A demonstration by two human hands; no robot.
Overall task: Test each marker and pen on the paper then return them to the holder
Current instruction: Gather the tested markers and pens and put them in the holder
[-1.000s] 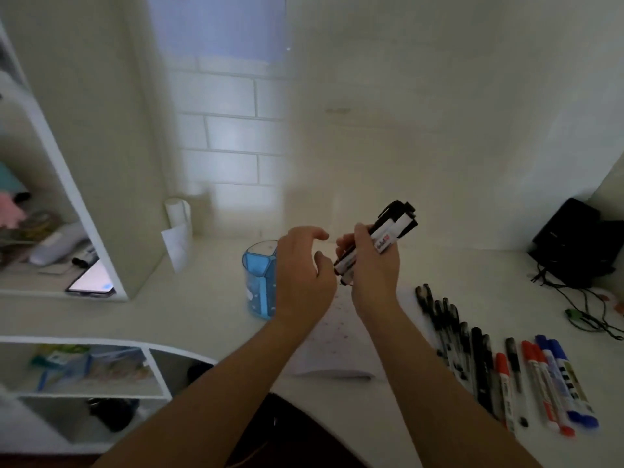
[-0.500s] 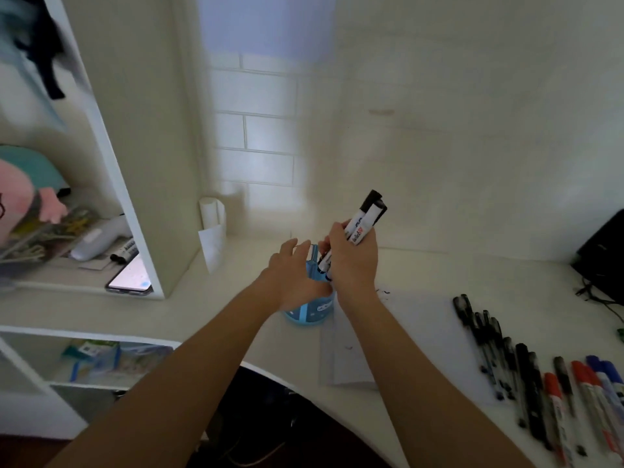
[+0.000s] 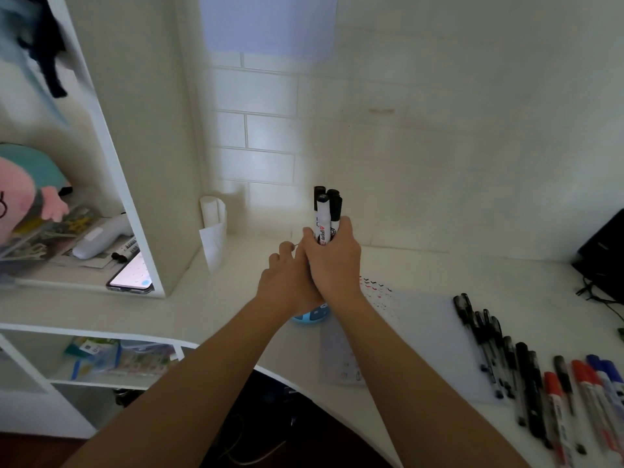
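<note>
Mid-frame, the right hand (image 3: 332, 261) curls its fingers tight round the black markers (image 3: 326, 211), now upright (tilted a moment ago). The left hand (image 3: 287, 282) grips the blue holder (image 3: 312, 315) just below, so I think they go in next.

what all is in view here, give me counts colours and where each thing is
bundle of markers: three or four, white with black caps, upright over the holder, in the right hand
holder: one, blue, on the desk, mostly hidden under the hands
paper: one sheet, white with small test marks, right of the holder
row of pens and markers: over a dozen, black, red and blue, on the desk right of the paper
phone: one, screen lit, on the shelf at left
plush toy: one, pink and teal, same shelf
black box: one, with cables, far right
left hand: at the holder, its hold hidden
right hand: fingers curled round the bundle
</note>
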